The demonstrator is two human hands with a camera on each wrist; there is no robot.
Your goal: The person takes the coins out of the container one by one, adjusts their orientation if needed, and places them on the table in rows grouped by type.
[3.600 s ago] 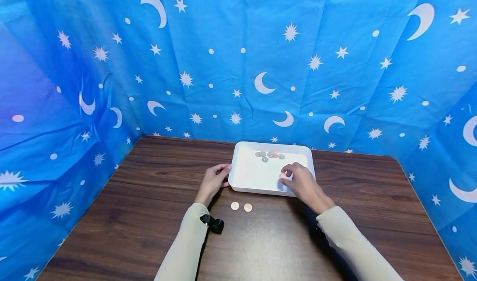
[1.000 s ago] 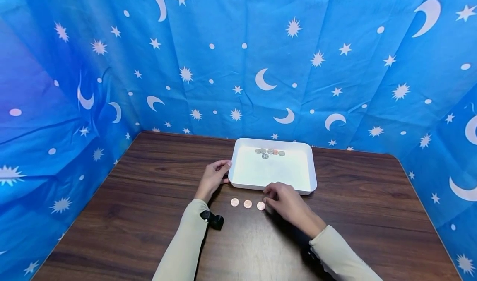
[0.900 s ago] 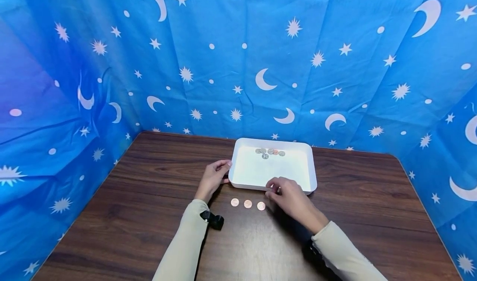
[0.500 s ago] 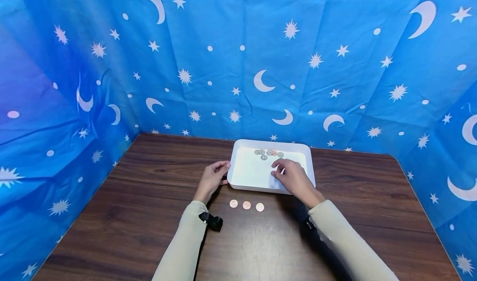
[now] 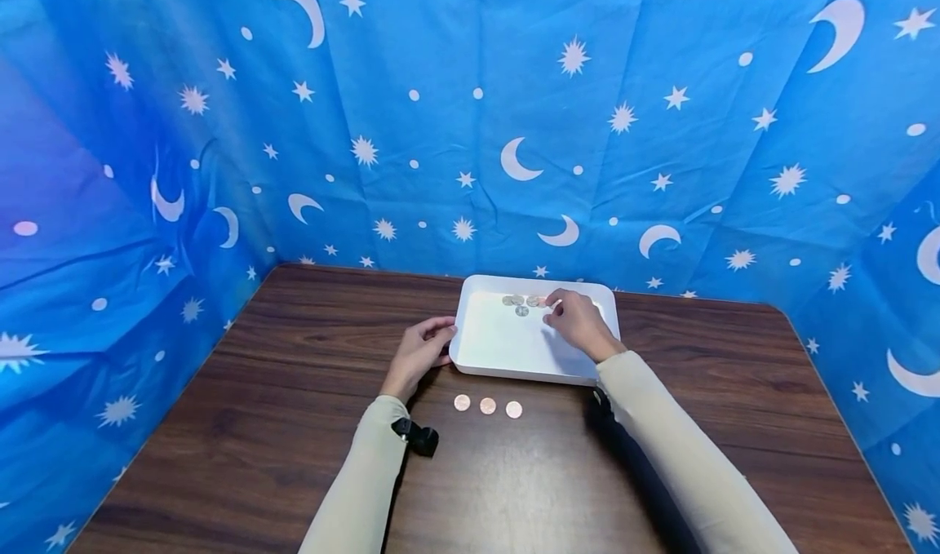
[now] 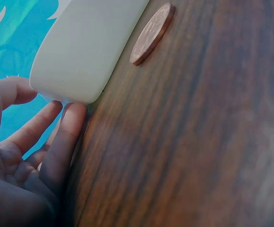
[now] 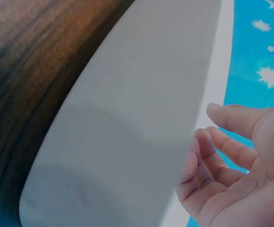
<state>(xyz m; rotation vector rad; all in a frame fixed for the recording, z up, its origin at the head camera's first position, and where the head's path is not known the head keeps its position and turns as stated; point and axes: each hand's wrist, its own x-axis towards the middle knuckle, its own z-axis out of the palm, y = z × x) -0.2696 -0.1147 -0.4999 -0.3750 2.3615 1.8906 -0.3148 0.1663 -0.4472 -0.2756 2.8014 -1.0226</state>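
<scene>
My left hand [image 5: 420, 354] holds the left side of a shallow white tray [image 5: 499, 368]. In the left wrist view, the thumb is at the tray's upper edge and the fingertips [image 6: 75, 116] touch its lower edge. Inside the tray, toward the back, lie several silver-coloured coins [image 5: 522, 312] and a copper penny [image 5: 542, 301] partly hidden by my right fingers. My right hand [image 5: 580, 321] reaches over the tray with loosely bent fingers and a gap between thumb and fingers. In the right wrist view, the tray wall [image 7: 127, 94] hides some fingertips; no coin shows between them.
Three copper pennies [image 5: 488, 406] lie in a row on the brown wooden table [image 5: 294, 423], in front of the tray. A blue cloth [image 5: 441, 130] with white moons and stars hangs behind the table and at both sides.
My right hand set a third penny at the row's right end, then moved from the tray's front edge back over the tray to its coins. My left hand has stayed at the tray's side.
</scene>
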